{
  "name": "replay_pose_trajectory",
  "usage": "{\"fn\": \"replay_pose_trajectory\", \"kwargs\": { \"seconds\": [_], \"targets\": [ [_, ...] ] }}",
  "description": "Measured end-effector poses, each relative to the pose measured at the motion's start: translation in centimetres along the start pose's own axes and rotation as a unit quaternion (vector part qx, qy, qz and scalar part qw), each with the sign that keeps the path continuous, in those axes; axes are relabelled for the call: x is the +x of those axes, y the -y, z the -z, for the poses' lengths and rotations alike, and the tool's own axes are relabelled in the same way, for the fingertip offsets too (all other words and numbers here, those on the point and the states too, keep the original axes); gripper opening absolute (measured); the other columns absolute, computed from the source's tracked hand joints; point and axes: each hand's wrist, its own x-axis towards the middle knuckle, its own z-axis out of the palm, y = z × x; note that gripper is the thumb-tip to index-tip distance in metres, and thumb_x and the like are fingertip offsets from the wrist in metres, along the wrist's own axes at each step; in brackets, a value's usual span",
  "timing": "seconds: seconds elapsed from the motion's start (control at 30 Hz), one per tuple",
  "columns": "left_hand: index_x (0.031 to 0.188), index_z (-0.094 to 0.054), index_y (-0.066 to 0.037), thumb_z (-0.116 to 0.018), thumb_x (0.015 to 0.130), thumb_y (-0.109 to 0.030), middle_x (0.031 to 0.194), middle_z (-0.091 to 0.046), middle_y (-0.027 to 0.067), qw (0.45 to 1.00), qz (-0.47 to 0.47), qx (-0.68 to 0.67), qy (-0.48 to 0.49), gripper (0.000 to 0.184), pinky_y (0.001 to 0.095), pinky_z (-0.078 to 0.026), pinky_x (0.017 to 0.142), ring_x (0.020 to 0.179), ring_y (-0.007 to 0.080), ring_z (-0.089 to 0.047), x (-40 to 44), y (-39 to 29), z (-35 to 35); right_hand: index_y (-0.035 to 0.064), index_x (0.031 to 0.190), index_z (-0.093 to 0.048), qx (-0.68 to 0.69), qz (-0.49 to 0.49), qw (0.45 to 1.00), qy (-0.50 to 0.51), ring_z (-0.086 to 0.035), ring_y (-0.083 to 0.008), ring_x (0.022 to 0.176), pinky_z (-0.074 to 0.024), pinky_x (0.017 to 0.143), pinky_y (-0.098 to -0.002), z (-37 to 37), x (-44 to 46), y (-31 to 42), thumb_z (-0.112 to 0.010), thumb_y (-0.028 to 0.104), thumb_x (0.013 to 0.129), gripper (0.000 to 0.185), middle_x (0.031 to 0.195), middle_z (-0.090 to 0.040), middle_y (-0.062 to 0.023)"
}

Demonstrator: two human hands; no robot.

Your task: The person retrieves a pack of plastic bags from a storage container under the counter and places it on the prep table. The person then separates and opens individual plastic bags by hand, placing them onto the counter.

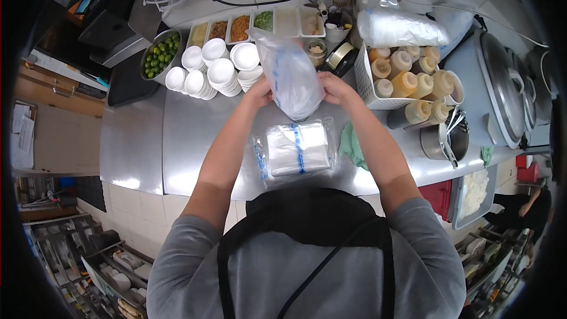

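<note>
A clear plastic bag (292, 77) with faint blue print stands over the steel counter, bulging toward its rounded lower end. At its left side my left hand (260, 91) is closed on the plastic, its fingertips partly hidden behind the bag. My right hand (335, 90) grips the opposite side with bent fingers. What is inside the bag I cannot make out. Just below it, a wrapped pack of clear plastic bags (297, 147) with a blue printed band lies flat on the counter. A green cloth (352, 146) rests beside that pack, under my right forearm.
Stacked white bowls (221, 74) and a metal bowl of limes (162, 55) are at left. Behind stand trays of chopped ingredients (240, 28). To the right are a white basket (369, 91) of sauce bottles, a pot with utensils (437, 145) and a large lidded container (502, 77). Another person (520, 207) is at far right.
</note>
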Motion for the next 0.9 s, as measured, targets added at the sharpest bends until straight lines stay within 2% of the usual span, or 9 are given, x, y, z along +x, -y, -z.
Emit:
{"fn": "replay_pose_trajectory", "kwargs": {
  "seconds": [0.13, 0.27, 0.33, 0.47, 0.53, 0.63, 0.73, 0.87, 0.9],
  "targets": [
    [0.1, -0.05, -0.007, -0.053, 0.08, -0.023, 0.074, -0.057, -0.0007, 0.995, 0.019, -0.092, -0.041, 0.025, 0.0169, -0.035, 0.038, 0.05, 0.0052, -0.05, -0.4, 0.6, -1.5, -0.0041, 0.097, -0.054, 0.073, -0.002, 0.997, 0.031, -0.06, -0.0165, 0.082, -0.0499, 0.073, -0.0271, 0.4, 0.5, -0.6, -0.052, 0.003, 0.078, 0.021, 0.094, -0.059, -0.0112],
    [0.096, -0.052, -0.008, -0.054, 0.08, -0.025, 0.075, -0.059, -0.0005, 0.998, 0.01, -0.067, 0.004, 0.023, 0.0171, -0.038, 0.039, 0.052, 0.0056, -0.052, -0.4, 1.3, -0.5, -0.0051, 0.103, -0.049, 0.009, -0.049, 0.999, 0.013, -0.06, -0.0169, 0.082, -0.0511, 0.07, -0.0276, -0.5, 1.0, 0.4, -0.051, 0.002, 0.079, 0.025, 0.096, -0.058, -0.0125],
    [0.091, -0.054, -0.009, -0.053, 0.081, -0.024, 0.069, -0.057, -0.0025, 0.994, 0.002, -0.088, -0.062, 0.019, 0.0173, -0.033, 0.036, 0.047, 0.0043, -0.048, -1.8, 0.5, -2.2, -0.0002, 0.102, -0.05, -0.053, -0.054, 0.997, -0.019, -0.057, -0.0151, 0.081, -0.0483, 0.072, -0.0274, -1.3, 0.7, 0.6, -0.049, 0.01, 0.082, 0.022, 0.096, -0.056, -0.0082],
    [0.092, -0.054, -0.009, -0.052, 0.081, -0.024, 0.065, -0.054, -0.0031, 0.998, 0.001, -0.066, -0.008, 0.019, 0.0181, -0.027, 0.033, 0.041, 0.0037, -0.043, -0.6, 1.5, 0.1, 0.0, 0.102, -0.05, -0.058, -0.04, 0.997, -0.034, -0.057, -0.0149, 0.081, -0.0484, 0.071, -0.0271, -2.7, -0.5, 0.9, -0.049, 0.01, 0.082, 0.022, 0.095, -0.057, -0.0075],
    [0.094, -0.053, -0.008, -0.052, 0.08, -0.021, 0.063, -0.052, -0.0026, 0.997, 0.007, -0.078, -0.004, 0.019, 0.0184, -0.023, 0.032, 0.038, 0.0033, -0.038, -1.0, 1.2, -0.2, 0.0005, 0.099, -0.051, 0.037, 0.016, 0.999, -0.014, -0.057, -0.0143, 0.08, -0.0482, 0.07, -0.0261, -2.0, -0.6, 0.2, -0.05, 0.012, 0.081, 0.021, 0.091, -0.057, -0.0065],
    [0.092, -0.052, -0.008, -0.052, 0.08, -0.019, 0.061, -0.05, -0.0018, 0.998, -0.027, -0.044, -0.029, 0.017, 0.0181, -0.022, 0.032, 0.037, 0.004, -0.038, -2.4, 0.4, -1.9, -0.0029, 0.105, -0.048, 0.001, -0.007, 1.0, -0.014, -0.06, -0.0139, 0.076, -0.0504, 0.066, -0.0261, -0.4, -0.7, 0.0, -0.049, 0.0, 0.078, 0.027, 0.094, -0.058, -0.0089],
    [0.089, -0.051, -0.008, -0.052, 0.08, -0.017, 0.058, -0.049, -0.0019, 1.0, -0.025, -0.005, -0.002, 0.013, 0.0179, -0.022, 0.032, 0.038, 0.0043, -0.038, -1.7, 0.9, -1.1, -0.0019, 0.104, -0.049, -0.103, -0.052, 0.992, 0.046, -0.059, -0.0139, 0.079, -0.0502, 0.068, -0.0275, 1.4, -0.4, 0.5, -0.05, 0.001, 0.078, 0.027, 0.095, -0.058, -0.0081],
    [0.087, -0.052, -0.008, -0.052, 0.079, -0.016, 0.058, -0.048, -0.0022, 0.999, 0.004, 0.027, 0.025, 0.012, 0.0181, -0.023, 0.032, 0.037, 0.0046, -0.038, -1.1, 1.0, -0.8, -0.0008, 0.104, -0.05, -0.107, -0.084, 0.991, -0.004, -0.058, -0.014, 0.082, -0.0499, 0.071, -0.0288, 1.0, 0.0, 0.1, -0.052, 0.003, 0.078, 0.026, 0.094, -0.058, -0.0078],
    [0.086, -0.052, -0.008, -0.053, 0.078, -0.016, 0.058, -0.049, -0.0017, 0.999, 0.021, 0.011, 0.035, 0.011, 0.0179, -0.022, 0.031, 0.037, 0.0043, -0.038, -0.8, 1.2, -0.4, 0.0007, 0.102, -0.05, -0.046, -0.062, 0.997, -0.015, -0.059, -0.0145, 0.08, -0.0501, 0.068, -0.0277, 0.1, -0.3, -0.1, -0.053, 0.006, 0.078, 0.024, 0.093, -0.058, -0.0068]
  ]
}}
